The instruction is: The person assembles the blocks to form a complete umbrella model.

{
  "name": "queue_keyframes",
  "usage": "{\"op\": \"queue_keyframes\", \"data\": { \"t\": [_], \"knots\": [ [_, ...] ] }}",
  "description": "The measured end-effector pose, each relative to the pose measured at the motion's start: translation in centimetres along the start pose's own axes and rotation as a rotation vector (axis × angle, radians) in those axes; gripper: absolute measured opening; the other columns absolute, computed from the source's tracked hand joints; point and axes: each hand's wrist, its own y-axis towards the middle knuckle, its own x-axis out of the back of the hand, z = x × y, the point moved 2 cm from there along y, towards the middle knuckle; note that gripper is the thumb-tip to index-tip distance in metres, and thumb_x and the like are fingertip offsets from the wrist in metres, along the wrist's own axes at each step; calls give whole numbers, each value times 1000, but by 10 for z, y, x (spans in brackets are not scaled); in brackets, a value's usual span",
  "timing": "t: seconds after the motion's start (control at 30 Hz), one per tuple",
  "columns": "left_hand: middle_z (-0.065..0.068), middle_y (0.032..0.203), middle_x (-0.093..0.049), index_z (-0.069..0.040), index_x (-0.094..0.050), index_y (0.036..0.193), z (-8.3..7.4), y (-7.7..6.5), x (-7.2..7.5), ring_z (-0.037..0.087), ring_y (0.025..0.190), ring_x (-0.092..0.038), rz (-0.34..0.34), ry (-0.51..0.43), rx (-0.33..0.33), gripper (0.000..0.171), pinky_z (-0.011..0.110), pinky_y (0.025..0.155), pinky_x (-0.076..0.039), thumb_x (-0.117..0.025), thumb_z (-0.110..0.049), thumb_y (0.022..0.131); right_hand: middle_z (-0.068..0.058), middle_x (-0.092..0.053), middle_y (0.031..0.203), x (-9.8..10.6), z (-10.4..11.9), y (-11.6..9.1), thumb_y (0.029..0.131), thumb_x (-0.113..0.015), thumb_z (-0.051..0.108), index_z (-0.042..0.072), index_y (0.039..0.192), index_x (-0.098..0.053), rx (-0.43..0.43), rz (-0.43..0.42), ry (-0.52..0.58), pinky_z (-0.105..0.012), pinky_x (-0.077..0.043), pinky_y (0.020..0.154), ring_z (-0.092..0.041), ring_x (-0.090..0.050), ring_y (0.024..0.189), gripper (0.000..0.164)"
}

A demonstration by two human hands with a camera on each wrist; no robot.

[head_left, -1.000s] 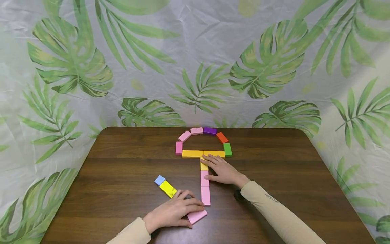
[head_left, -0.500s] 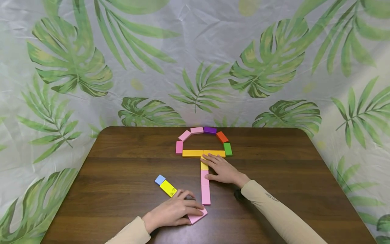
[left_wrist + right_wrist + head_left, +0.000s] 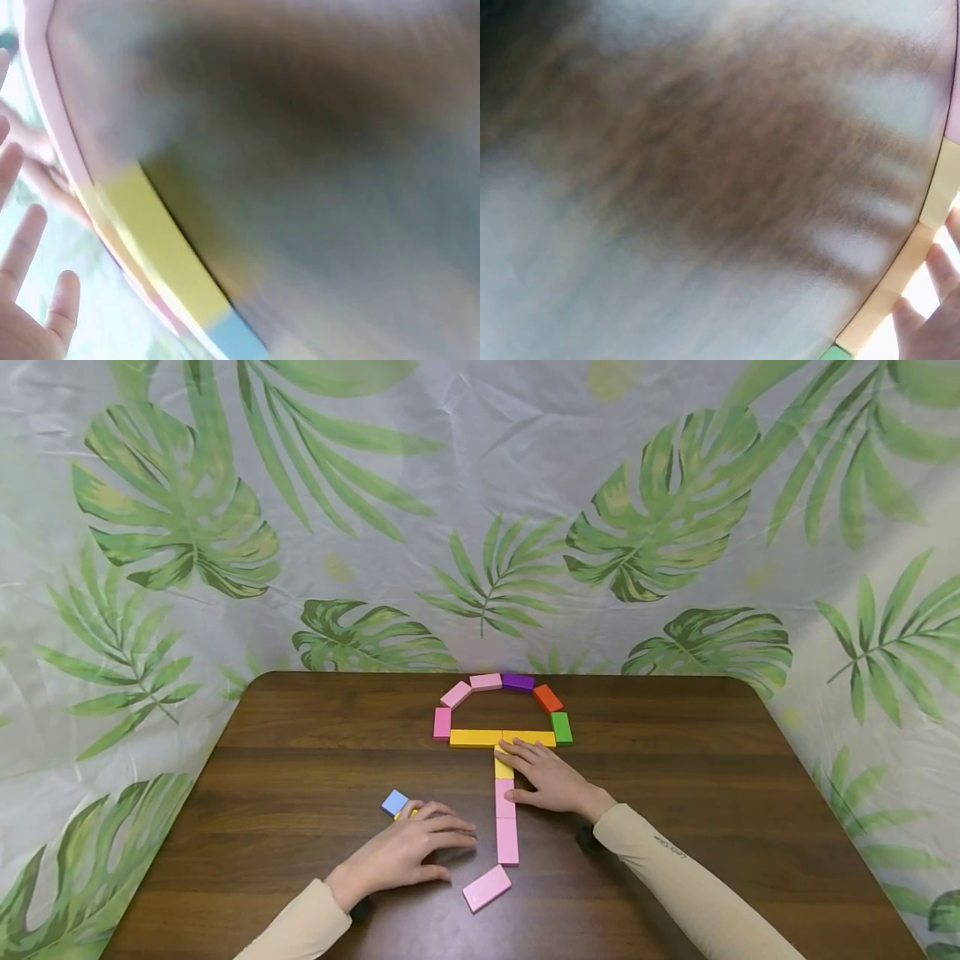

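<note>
My left hand (image 3: 405, 852) hovers with loosely spread fingers above a yellow block (image 3: 165, 247), hiding most of it in the head view; in the left wrist view its fingers hold nothing. A blue block (image 3: 394, 803) touches the yellow one's far end. To the right of this hand, a pink block (image 3: 487, 888) lies slanted at the foot of a column. My right hand (image 3: 553, 778) rests with straight fingers on that column, touching its yellow top block (image 3: 503, 766) and a pink block (image 3: 504, 802). Below these lies another pink block (image 3: 507, 841).
Two orange-yellow blocks (image 3: 476, 739) form a crossbar above the column. An arch of pink blocks (image 3: 455, 695), a purple block (image 3: 518, 682), a red block (image 3: 548, 698) and a green block (image 3: 561, 727) rises over it, near the far edge of the brown table (image 3: 300, 710).
My left hand has let go of the slanted pink block and moved up and left over the yellow block. That pink block had turned slightly. My right hand stays put.
</note>
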Motion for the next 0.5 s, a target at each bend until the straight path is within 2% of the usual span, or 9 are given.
{"op": "queue_keyframes", "data": {
  "t": [0.1,0.23,0.37,0.5],
  "knots": [
    [-3,129,-58,-17,-65,122,12,-7,9,17,117,-47,-27,-23,44,49,41,87,-34,-78,-32,77,-8,-24,156,-1,0,0,93,-51,53,16,152,-27,-8,6,-3,-48,-10,113,-28,-15,143,74],
    [-2,127,-59,-18,-67,120,23,-17,16,18,116,-49,-18,-37,123,47,42,85,-32,-80,-30,77,-8,-23,156,-1,-1,0,93,-51,53,15,152,-27,-5,4,1,-47,-10,113,-28,-15,143,74],
    [-2,123,-60,-17,-68,118,29,-25,16,19,114,-51,18,-24,183,43,45,87,-33,-79,-28,78,-9,-23,156,-1,-1,0,93,-52,52,15,152,-27,2,0,8,-47,-10,113,-28,-15,143,74],
    [-2,118,-61,-16,-68,117,30,-30,13,20,112,-52,41,1,199,40,47,88,-34,-79,-25,79,-9,-24,156,0,-1,0,93,-51,52,15,152,-27,6,-2,5,-48,-10,113,-29,-15,143,74]
  ]
}}
